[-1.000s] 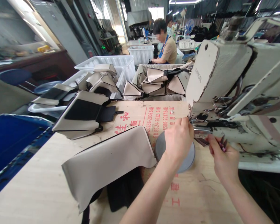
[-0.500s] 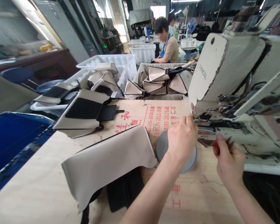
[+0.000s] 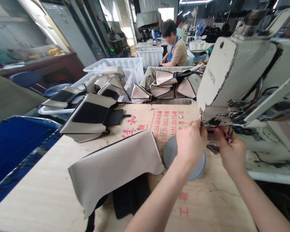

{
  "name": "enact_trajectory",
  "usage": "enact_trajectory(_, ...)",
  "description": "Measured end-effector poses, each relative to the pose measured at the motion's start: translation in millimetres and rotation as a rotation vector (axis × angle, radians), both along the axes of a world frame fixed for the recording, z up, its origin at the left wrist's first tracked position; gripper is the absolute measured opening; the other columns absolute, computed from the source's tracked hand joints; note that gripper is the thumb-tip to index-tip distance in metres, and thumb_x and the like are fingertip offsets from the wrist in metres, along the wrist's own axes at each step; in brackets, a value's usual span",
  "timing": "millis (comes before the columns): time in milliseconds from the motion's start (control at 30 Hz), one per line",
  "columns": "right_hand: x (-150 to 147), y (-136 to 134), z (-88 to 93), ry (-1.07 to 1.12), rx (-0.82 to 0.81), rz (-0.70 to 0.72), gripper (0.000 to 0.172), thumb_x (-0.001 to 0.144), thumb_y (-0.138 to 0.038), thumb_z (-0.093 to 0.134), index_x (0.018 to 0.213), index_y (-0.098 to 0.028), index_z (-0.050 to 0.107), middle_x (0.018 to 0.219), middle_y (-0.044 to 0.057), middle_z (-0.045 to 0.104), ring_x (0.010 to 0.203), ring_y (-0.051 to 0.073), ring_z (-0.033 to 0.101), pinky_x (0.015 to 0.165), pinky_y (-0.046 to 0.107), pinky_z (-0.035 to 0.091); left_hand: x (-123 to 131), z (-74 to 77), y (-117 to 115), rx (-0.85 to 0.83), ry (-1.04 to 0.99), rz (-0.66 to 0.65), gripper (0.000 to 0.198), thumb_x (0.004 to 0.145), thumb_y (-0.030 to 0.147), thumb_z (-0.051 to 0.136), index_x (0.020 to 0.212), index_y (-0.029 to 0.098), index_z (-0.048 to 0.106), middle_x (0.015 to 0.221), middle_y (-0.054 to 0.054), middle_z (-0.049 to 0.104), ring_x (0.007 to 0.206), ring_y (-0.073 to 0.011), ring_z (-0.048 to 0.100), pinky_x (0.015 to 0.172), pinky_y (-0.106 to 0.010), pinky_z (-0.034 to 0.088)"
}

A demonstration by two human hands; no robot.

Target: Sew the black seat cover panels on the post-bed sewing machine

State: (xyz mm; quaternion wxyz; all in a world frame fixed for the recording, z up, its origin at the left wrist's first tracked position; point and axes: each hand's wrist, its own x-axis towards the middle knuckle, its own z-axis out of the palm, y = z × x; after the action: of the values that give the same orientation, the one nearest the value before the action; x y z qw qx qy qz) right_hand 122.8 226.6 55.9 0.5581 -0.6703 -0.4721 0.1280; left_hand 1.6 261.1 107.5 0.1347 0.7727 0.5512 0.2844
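My left hand (image 3: 191,141) is raised to the needle area under the head of the cream sewing machine (image 3: 234,74), fingers pinched together on something too small to make out. My right hand (image 3: 230,151) is just right of it, closed on a small pink-handled tool (image 3: 229,134) whose dark tips point up at the needle. Below my left hand a grey round disc (image 3: 170,151) lies on the plywood table (image 3: 50,196). A beige cover piece (image 3: 113,167) with black fabric under it lies to the left of my arms.
Another beige-and-black cover (image 3: 91,117) lies further back on the table. White bins (image 3: 125,64) and a tray hold more folded covers (image 3: 164,84). A blue bin (image 3: 12,145) stands at the left. A person (image 3: 175,48) sits at a far table.
My right hand has risen from the machine bed to the needle area, close beside my left hand. My left hand has stayed at the needle. The view has shifted slightly.
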Motion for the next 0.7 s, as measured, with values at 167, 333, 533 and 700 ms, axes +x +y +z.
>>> enact_trajectory(167,-3,14,2.4,-0.266,0.007,0.007,0.025,0.075,-0.040,0.060,0.068,-0.015,0.061,0.060,0.000,0.052,0.051,0.012,0.042,0.050,0.024,0.031,1,-1.8,1,-0.008,0.007,-0.014,0.019,0.084,0.024,0.044,0.076,0.019,0.059,0.073,-0.003,0.065,0.060,-0.0151,0.058,0.053,-0.024,0.037)
enact_trajectory(333,-11,18,0.4,-0.225,0.037,-0.024,0.025,0.078,-0.040,0.057,0.069,-0.016,0.060,0.061,0.000,0.054,0.051,0.012,0.044,0.051,0.024,0.032,1,-3.0,3,0.000,0.033,-0.014,0.019,0.085,0.024,0.043,0.076,0.018,0.059,0.074,-0.003,0.065,0.061,-0.0152,0.059,0.055,-0.023,0.039)
enact_trajectory(533,-11,14,-1.6,-0.186,0.018,-0.057,0.027,0.079,-0.040,0.056,0.068,-0.016,0.060,0.063,0.001,0.057,0.056,0.013,0.049,0.055,0.024,0.034,-15,-0.4,-1,0.039,-0.067,-0.041,0.016,0.085,0.027,0.046,0.094,0.020,0.058,0.095,-0.003,0.066,0.067,-0.0141,0.062,0.057,-0.023,0.044)
enact_trajectory(700,4,-21,-4.4,-0.092,-0.106,0.325,0.026,0.082,-0.041,0.055,0.077,-0.018,0.065,0.073,0.002,0.061,0.062,0.014,0.052,0.056,0.024,0.038,-38,-6.0,-28,0.083,-0.109,-0.215,0.032,0.087,0.014,0.038,0.116,0.021,0.048,0.125,-0.004,0.054,0.098,-0.0136,0.060,0.075,-0.023,0.049)
